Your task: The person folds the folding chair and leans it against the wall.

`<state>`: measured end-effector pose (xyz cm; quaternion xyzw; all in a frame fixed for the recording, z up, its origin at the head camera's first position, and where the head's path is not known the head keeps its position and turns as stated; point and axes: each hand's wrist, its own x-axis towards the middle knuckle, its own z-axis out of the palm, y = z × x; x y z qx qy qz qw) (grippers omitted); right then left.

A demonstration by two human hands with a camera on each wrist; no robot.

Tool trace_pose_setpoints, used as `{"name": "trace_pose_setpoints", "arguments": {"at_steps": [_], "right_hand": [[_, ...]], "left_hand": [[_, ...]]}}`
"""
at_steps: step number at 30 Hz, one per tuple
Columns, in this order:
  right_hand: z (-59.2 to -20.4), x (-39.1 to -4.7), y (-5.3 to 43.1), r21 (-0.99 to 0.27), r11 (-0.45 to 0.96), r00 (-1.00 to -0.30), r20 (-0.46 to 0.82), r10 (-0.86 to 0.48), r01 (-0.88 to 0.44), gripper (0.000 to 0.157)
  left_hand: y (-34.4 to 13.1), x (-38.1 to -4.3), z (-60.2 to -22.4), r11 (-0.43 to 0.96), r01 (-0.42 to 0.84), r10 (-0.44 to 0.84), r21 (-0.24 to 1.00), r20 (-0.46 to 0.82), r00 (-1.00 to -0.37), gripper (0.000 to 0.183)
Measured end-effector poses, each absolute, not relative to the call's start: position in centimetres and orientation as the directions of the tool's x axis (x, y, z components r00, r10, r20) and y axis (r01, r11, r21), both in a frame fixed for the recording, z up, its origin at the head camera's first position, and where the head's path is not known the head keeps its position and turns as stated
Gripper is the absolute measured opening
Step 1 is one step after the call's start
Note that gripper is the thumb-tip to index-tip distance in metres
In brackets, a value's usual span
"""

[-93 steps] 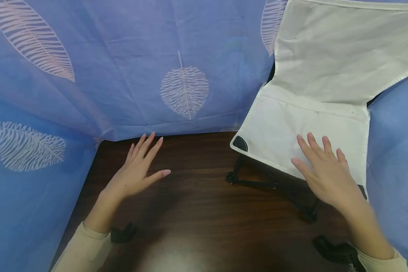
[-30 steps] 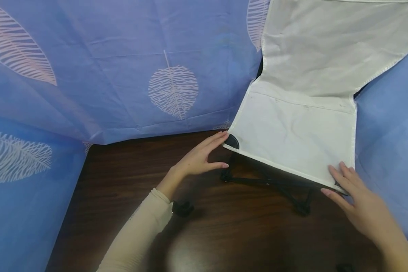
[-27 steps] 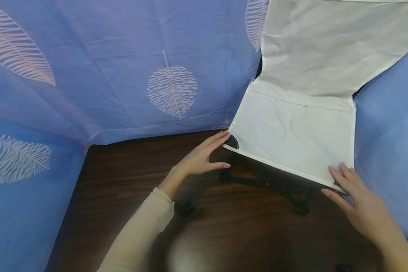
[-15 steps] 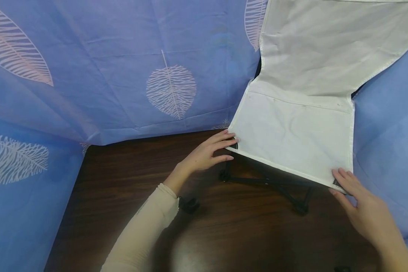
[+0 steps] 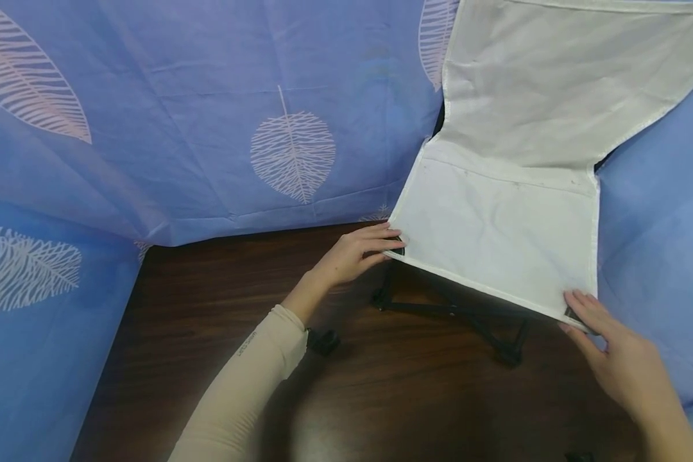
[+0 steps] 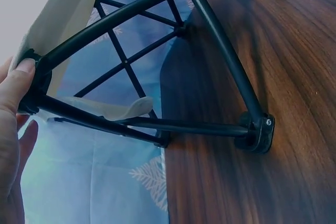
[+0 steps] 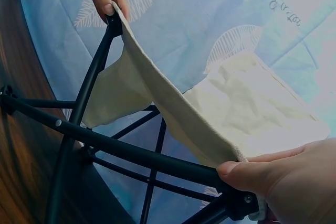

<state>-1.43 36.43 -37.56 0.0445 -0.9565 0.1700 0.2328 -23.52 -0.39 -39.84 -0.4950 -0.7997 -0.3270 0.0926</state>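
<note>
A folding camp chair (image 5: 496, 218) with an off-white fabric seat and black tube legs stands at the right of the head view. My left hand (image 5: 349, 256) grips its front left corner, fingers over the top and thumb below. At the front right corner my right hand (image 5: 620, 350) holds on the same way. In the left wrist view, the thumb presses the black corner joint (image 6: 37, 82) beneath the fabric. The right wrist view shows both corners pinched, with the right thumb on the black tube (image 7: 152, 158) and the seat fabric (image 7: 173, 108) stretched between the hands.
The chair's crossed legs end in black feet (image 5: 511, 353) on a dark wood-grain surface (image 5: 219, 321). Blue cloth (image 5: 208, 128) with a white leaf print hangs behind, and more runs along the left and right sides. The chair's backrest (image 5: 554, 83) leans up towards the back cloth.
Both hands were spread open, the left over the wood surface and the right over the seat. They have moved onto the two front corners, and their fingers have closed round them.
</note>
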Motion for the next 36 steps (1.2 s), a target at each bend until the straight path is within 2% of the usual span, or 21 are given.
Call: {"name": "trace_pose_setpoints", "arguments": {"at_steps": [13, 18, 24, 36], "right_hand": [[-37.7, -1.4, 36.7, -0.3, 0.938, -0.879, 0.477, -0.011, -0.174, 0.052], [-37.6, -1.5, 36.6, -0.278, 0.943, -0.874, 0.485, -0.024, -0.181, 0.052], [-37.5, -1.2, 36.4, -0.267, 0.941, -0.87, 0.491, -0.054, -0.209, 0.053], [-37.6, -2.7, 35.7, -0.249, 0.909, -0.83, 0.534, -0.159, -0.334, 0.046]], "left_hand": [[-0.5, -22.5, -39.9, 0.331, 0.835, 0.714, 0.439, 0.463, -0.526, 0.038], [-1.1, -21.8, -40.0, 0.349, 0.857, 0.707, 0.379, 0.494, -0.507, 0.037], [-2.3, -20.3, -40.0, 0.372, 0.892, 0.704, 0.258, 0.548, -0.452, 0.035], [-4.7, -18.9, -40.3, 0.392, 0.897, 0.661, 0.205, 0.616, -0.429, 0.033]]}}
